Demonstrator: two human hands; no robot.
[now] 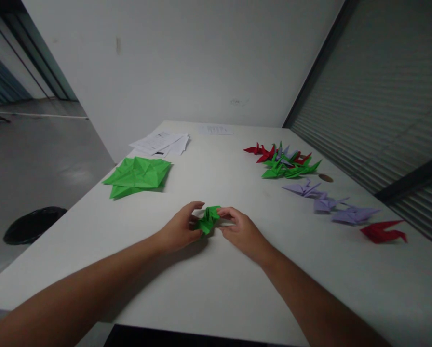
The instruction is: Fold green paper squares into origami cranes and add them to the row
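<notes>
A small piece of folded green origami paper is held between my two hands, just above the white table. My left hand grips its left side, with the thumb at the lower edge and some fingers hidden behind the paper. On the other side, my right hand pinches the upper right edge between thumb and fingers. The paper's folds are partly raised, and its finished shape cannot be made out.
Creased green sheets lie at the left, with printed papers behind them. A pile of folded cranes sits back right. Nearer are purple cranes and a red crane. A black bin stands beside the table's left edge.
</notes>
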